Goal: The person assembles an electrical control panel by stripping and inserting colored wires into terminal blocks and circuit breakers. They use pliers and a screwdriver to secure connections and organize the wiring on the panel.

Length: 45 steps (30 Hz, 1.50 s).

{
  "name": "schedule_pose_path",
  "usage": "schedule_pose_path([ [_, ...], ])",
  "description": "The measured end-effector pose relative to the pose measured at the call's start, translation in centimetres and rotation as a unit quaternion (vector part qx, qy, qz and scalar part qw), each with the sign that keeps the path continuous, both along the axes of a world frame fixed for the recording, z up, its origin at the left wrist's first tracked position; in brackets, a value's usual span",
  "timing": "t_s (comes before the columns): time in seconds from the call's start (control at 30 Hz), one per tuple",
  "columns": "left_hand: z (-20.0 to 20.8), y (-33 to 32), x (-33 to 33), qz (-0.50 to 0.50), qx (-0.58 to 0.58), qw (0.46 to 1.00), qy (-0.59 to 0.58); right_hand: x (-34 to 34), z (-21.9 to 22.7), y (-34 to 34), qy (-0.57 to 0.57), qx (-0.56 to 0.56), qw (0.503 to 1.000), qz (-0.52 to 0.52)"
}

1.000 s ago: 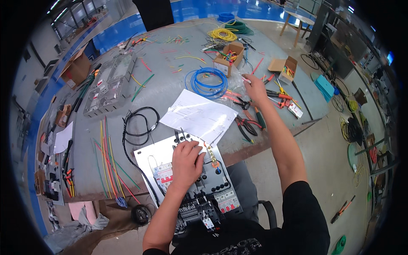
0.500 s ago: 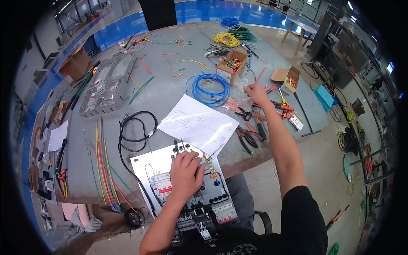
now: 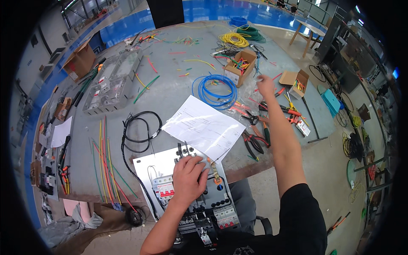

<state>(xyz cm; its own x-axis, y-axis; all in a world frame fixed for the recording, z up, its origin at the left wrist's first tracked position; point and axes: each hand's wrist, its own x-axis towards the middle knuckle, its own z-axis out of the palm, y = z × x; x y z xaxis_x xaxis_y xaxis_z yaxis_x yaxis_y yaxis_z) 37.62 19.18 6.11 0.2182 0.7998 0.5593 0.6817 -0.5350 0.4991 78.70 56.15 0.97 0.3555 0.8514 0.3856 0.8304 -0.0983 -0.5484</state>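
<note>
A white mounting panel (image 3: pixel 143 165) fitted with breakers and black wiring lies at the near table edge, in front of my body. My left hand (image 3: pixel 190 180) lies over its middle, fingers bent over the parts there; what is under the fingers is hidden. Red-and-white circuit breakers (image 3: pixel 164 187) sit just left of this hand. My right hand (image 3: pixel 266 86) reaches far across the table, its fingers drawn together above crumpled clear plastic bags (image 3: pixel 251 90). Anything in the fingertips is too small to make out. A red tube (image 3: pixel 276 76) lies just beyond this hand.
Printed paper sheets (image 3: pixel 204 125) lie beyond the panel, beside a blue wire coil (image 3: pixel 214 91). Pliers (image 3: pixel 253 142) lie below the right forearm. Two cardboard boxes (image 3: pixel 233 75) hold coloured pieces. Long coloured wires (image 3: pixel 106 159) and a black cable loop (image 3: pixel 142 131) are leftward.
My right hand has shifted slightly farther away over the plastic bags. The red tube near it now lies farther right and at a different angle. My left hand stays on the panel.
</note>
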Motion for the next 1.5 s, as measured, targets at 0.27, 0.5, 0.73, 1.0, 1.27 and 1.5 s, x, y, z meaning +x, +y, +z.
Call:
schedule_pose_path([
  [0.27, 0.0, -0.2, -0.5, 0.018, 0.0, 1.0, 0.005, -4.1, 2.8, -8.8, -0.18, -0.116, 0.954, 0.21],
  [0.5, -0.3, -0.1, -0.5, 0.013, 0.004, 1.0, 0.0, -0.2, 3.5, -5.7, -0.003, -0.03, 0.988, 0.152],
  [0.73, 0.0, -0.2, -0.4, 0.02, 0.003, 1.0, 0.0, 1.8, 4.5, -6.8, 0.309, 0.017, 0.949, 0.055],
  [1.0, -0.6, -0.5, -1.2, 0.022, 0.006, 1.0, -0.005, -6.2, 5.8, -18.9, -0.02, -0.14, 0.929, 0.342],
  [1.27, -0.6, -0.2, -0.4, 0.001, 0.013, 1.0, -0.011, -6.4, 0.8, -15.0, -0.062, -0.032, 0.987, 0.148],
  [1.5, -0.6, -0.5, -1.2, 0.031, 0.006, 0.999, -0.002, -10.2, 0.4, -8.1, -0.025, 0.14, 0.974, 0.176],
])
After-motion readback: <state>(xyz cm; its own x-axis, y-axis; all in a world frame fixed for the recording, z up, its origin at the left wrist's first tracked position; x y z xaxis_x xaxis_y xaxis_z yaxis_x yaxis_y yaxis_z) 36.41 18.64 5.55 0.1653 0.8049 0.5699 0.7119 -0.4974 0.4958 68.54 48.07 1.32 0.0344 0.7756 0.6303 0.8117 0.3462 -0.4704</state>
